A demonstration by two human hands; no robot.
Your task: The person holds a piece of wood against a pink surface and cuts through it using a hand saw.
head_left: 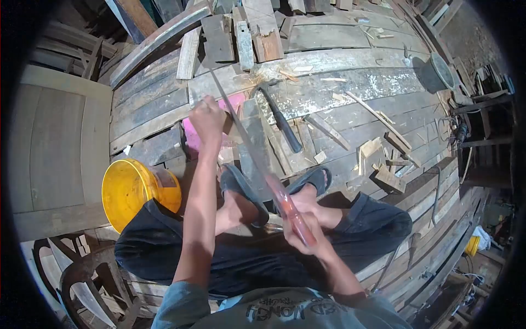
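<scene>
My right hand (308,233) is wrapped round the reddish, glossy handle of a long machete-like blade (241,129), low over my lap. The narrow blade slants up and left to a thin tip and is somewhat blurred. Beside its left edge, my left hand (208,119) is closed in a fist; a small brownish piece shows at its right side, but what the fingers hold is hidden. Under and behind that fist lies a bright pink item (193,134). A dark-handled hammer (284,125) rests on the boards to the right of the blade.
A yellow bucket (123,192) stands by my left knee. Wood offcuts (392,178) and splinters litter the plank floor (356,126) to the right. Stacked timber (219,41) lies ahead, and a grey bucket (435,74) stands far right. My sandalled feet (241,189) are beneath the blade.
</scene>
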